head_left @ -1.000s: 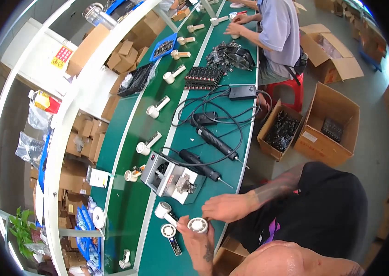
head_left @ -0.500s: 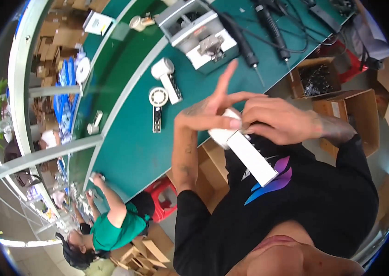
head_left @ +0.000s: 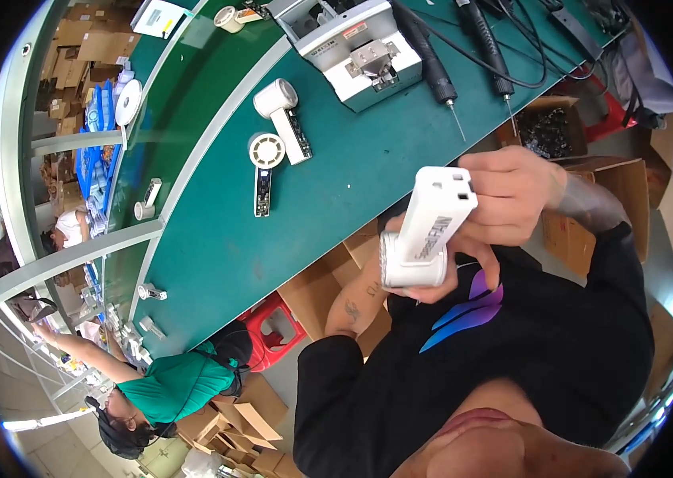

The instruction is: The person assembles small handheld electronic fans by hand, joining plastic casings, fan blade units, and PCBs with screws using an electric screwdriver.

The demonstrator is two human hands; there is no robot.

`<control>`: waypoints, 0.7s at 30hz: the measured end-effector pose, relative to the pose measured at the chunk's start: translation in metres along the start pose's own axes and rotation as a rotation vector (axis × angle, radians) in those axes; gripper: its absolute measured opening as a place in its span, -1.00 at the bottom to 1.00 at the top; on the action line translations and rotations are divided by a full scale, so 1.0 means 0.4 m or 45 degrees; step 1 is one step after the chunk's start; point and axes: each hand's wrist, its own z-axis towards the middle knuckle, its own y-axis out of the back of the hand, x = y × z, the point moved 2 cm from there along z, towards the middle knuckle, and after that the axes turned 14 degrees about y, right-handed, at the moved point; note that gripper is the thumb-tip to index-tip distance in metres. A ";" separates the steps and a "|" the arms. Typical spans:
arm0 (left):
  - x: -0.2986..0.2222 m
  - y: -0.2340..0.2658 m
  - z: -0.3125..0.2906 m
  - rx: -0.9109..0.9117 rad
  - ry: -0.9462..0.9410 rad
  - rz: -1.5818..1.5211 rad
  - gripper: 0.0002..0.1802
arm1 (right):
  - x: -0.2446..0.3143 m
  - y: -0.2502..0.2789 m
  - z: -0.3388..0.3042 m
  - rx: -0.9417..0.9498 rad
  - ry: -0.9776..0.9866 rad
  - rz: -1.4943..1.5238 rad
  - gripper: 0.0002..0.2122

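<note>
In front of my chest I hold a white handheld fan (head_left: 432, 219), its round head low and its handle end pointing up, with small square openings in that end. My left hand (head_left: 434, 293) is closed around the head from behind and below; the fan hides most of it. My right hand (head_left: 505, 195) has its fingers curled against the handle's right side. On the green bench lie two more fans with circuit boards showing in their handles: one with a round grille (head_left: 266, 150) and one with a white cylindrical head (head_left: 277, 97).
A grey-and-white screw feeder (head_left: 368, 68) stands on the bench (head_left: 225, 255), beside electric screwdrivers (head_left: 436, 84) with cables. Cardboard boxes (head_left: 599, 207) and a bin of dark small parts (head_left: 543, 131) sit at right. A co-worker in green (head_left: 181, 386) sits at left near a red stool (head_left: 273, 331).
The fan has been turned over, so its handle now points up instead of down toward my shirt. My left hand has moved down behind its head. The co-worker's arm has stretched farther left.
</note>
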 end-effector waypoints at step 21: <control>-0.134 -0.169 -0.287 -2.385 -1.410 3.137 -0.10 | -0.156 -0.139 -0.173 0.115 -1.645 -0.396 -0.65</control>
